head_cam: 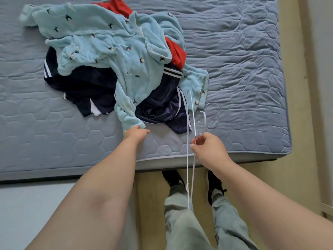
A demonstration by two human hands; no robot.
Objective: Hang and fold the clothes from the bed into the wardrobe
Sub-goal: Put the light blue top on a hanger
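Observation:
A pile of clothes lies on the blue quilted bed (pixel 234 69). On top is a light blue fleece garment (pixel 108 42) with small bird prints. Under it are navy sports clothes with white stripes (pixel 162 105) and a red garment (pixel 177 53). My left hand (pixel 136 132) grips the end of the fleece garment's sleeve at the pile's near edge. My right hand (pixel 205 147) pinches the neck of a thin white hanger (pixel 191 141), held edge-on over the bed's front edge, its hook toward the bed.
The bed's front edge (pixel 162 159) runs across the middle of the view. My legs in pale green trousers and black shoes (pixel 173 177) stand on a wooden floor just before it. A pale wall or panel (pixel 320 87) rises at the right.

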